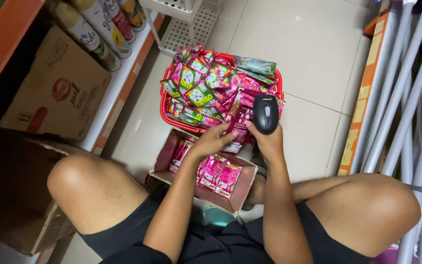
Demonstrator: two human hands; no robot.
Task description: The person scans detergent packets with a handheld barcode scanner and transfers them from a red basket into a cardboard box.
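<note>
A strip of pink sachets (237, 124) hangs between the two hands, over the near rim of the red basket (164, 105) and the far edge of the open cardboard box (162, 155). The left hand (214, 141) has its fingers pinched together on the strip's lower part. The right hand (265, 139) is wrapped tight round a black handheld scanner (266, 114), whose head points away from the person and sits just beside the strip, touching or nearly touching it.

The basket stands on the pale tiled floor (308, 44) and is heaped with small sachets (199, 85), pink with green round labels, plus a few grey-green ones (255, 66) at its far right. The box, nearer the person and between the bare knees, holds more pink sachets (221, 173) standing in a row.

To the left, a low shelf with an orange edge (123, 95) carries a brown carton (57, 88) with a red round mark and, behind it, several spray cans (98, 27) lying on their sides. A white perforated rack (186, 22) stands beyond the basket. On the right lean white poles (406, 98) beside a flat orange-edged package (362, 107).
</note>
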